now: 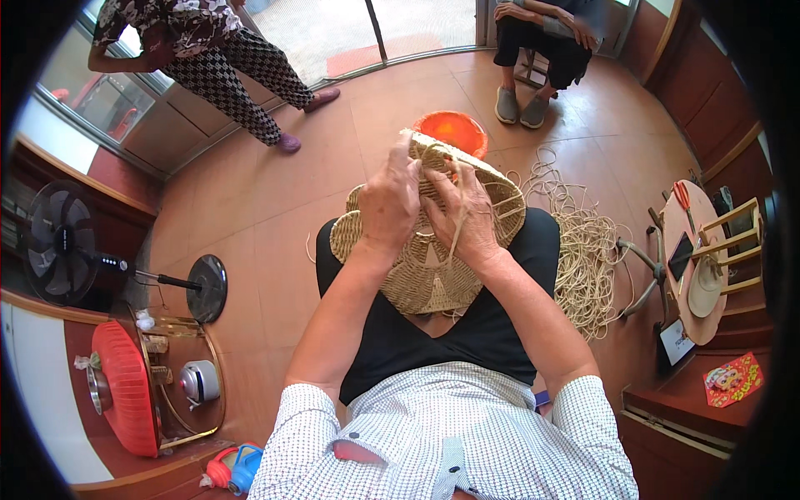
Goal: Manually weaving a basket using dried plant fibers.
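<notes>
A tan woven straw basket (435, 271) rests across my lap, with several wedge-shaped openings in its weave. My left hand (392, 200) is closed on its far rim, the thumb bent toward the right hand. Close beside it, my right hand (464, 215) has its fingers bent at the same rim and holds a thin straw cord (457, 237), which trails down over the hand. The fingertips of both hands are partly hidden against the weave.
Loose straw cord (583, 267) lies heaped on the floor to my right, beside a small round table (696, 308) with red scissors (682, 195). An orange basin (454, 129) sits ahead. A black fan (67, 242) stands left. Two people are at the far side.
</notes>
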Action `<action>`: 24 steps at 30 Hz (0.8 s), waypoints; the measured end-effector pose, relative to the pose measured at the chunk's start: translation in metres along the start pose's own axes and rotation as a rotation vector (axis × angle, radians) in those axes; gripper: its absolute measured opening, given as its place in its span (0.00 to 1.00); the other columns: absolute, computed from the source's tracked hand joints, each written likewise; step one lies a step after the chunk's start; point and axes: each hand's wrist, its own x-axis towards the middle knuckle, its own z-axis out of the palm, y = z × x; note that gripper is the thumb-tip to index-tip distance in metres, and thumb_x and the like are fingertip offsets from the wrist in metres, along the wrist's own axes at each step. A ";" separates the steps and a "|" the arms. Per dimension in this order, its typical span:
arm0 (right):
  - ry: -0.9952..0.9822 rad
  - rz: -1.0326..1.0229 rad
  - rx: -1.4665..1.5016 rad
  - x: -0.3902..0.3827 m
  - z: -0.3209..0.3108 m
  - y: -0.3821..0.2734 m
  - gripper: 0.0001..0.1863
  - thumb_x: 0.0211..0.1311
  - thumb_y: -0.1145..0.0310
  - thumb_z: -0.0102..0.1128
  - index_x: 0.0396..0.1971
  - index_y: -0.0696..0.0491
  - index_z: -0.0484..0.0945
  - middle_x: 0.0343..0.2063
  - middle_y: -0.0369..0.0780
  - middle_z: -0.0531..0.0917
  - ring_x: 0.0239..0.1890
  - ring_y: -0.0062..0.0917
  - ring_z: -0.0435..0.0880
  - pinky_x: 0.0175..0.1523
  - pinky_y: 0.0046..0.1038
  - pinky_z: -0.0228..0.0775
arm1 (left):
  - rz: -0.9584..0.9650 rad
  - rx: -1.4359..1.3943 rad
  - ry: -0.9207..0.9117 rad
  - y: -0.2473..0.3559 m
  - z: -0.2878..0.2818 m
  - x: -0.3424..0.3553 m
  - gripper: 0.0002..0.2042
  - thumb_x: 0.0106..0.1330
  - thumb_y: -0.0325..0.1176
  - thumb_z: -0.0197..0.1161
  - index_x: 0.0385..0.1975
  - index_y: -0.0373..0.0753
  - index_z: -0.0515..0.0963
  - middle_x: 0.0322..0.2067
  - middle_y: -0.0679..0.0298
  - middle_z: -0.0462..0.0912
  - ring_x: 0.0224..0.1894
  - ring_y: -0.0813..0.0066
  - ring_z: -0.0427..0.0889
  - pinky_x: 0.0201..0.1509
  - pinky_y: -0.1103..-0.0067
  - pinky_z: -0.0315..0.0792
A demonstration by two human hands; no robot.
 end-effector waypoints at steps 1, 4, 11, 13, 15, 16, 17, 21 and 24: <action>0.033 -0.021 -0.008 0.001 0.002 0.001 0.26 0.65 0.68 0.71 0.63 0.53 0.81 0.57 0.51 0.77 0.57 0.50 0.82 0.63 0.48 0.77 | 0.107 0.119 0.016 0.001 0.002 -0.004 0.25 0.76 0.29 0.65 0.73 0.41 0.72 0.42 0.52 0.91 0.33 0.54 0.92 0.38 0.61 0.85; 0.051 -0.014 -0.008 0.003 0.006 0.003 0.25 0.63 0.67 0.72 0.61 0.52 0.83 0.55 0.50 0.77 0.56 0.49 0.83 0.61 0.47 0.77 | 0.173 0.253 -0.036 0.010 0.006 -0.011 0.37 0.75 0.28 0.63 0.82 0.36 0.55 0.44 0.46 0.90 0.32 0.48 0.92 0.36 0.58 0.86; 0.036 0.071 0.031 0.008 0.011 0.003 0.20 0.61 0.66 0.73 0.54 0.49 0.85 0.54 0.49 0.77 0.56 0.48 0.82 0.59 0.48 0.77 | 0.111 0.310 -0.160 0.018 0.011 -0.001 0.49 0.73 0.29 0.63 0.86 0.33 0.36 0.47 0.40 0.88 0.34 0.45 0.92 0.34 0.57 0.87; 0.042 0.064 0.059 0.014 0.011 0.000 0.20 0.61 0.66 0.73 0.53 0.49 0.85 0.54 0.49 0.77 0.57 0.49 0.82 0.60 0.49 0.76 | 0.052 0.301 -0.218 0.024 0.002 0.007 0.48 0.73 0.29 0.63 0.86 0.33 0.37 0.50 0.39 0.87 0.37 0.43 0.92 0.36 0.57 0.87; 0.053 0.041 0.101 0.012 0.009 -0.003 0.20 0.61 0.66 0.73 0.53 0.49 0.85 0.55 0.49 0.77 0.57 0.50 0.82 0.60 0.49 0.76 | 0.006 0.252 -0.255 0.027 -0.005 0.005 0.48 0.73 0.29 0.62 0.86 0.33 0.37 0.55 0.37 0.84 0.44 0.40 0.90 0.41 0.55 0.87; 0.023 0.051 0.080 0.009 0.005 -0.002 0.19 0.61 0.66 0.72 0.53 0.49 0.85 0.55 0.49 0.77 0.57 0.51 0.81 0.61 0.50 0.76 | 0.035 0.229 -0.210 0.025 -0.001 0.001 0.47 0.73 0.29 0.61 0.86 0.33 0.37 0.57 0.36 0.83 0.48 0.38 0.89 0.43 0.55 0.87; -0.006 0.053 0.068 0.009 0.008 -0.001 0.19 0.62 0.65 0.72 0.53 0.49 0.85 0.55 0.50 0.78 0.58 0.52 0.81 0.62 0.50 0.75 | 0.111 0.238 -0.122 0.013 0.012 -0.004 0.46 0.74 0.30 0.59 0.86 0.34 0.38 0.60 0.35 0.80 0.55 0.36 0.85 0.48 0.55 0.87; 0.024 0.110 0.078 -0.001 0.012 0.011 0.19 0.62 0.65 0.72 0.53 0.51 0.85 0.56 0.52 0.78 0.59 0.53 0.81 0.63 0.51 0.74 | 0.139 0.326 -0.080 0.018 0.021 -0.005 0.46 0.75 0.32 0.60 0.86 0.34 0.39 0.56 0.39 0.83 0.46 0.40 0.90 0.42 0.56 0.88; 0.035 0.112 0.094 -0.001 0.017 0.013 0.19 0.62 0.65 0.72 0.53 0.52 0.85 0.57 0.52 0.77 0.59 0.53 0.81 0.63 0.50 0.75 | 0.038 0.335 -0.251 0.022 0.017 -0.003 0.46 0.75 0.31 0.60 0.87 0.35 0.39 0.48 0.45 0.84 0.37 0.46 0.92 0.35 0.58 0.88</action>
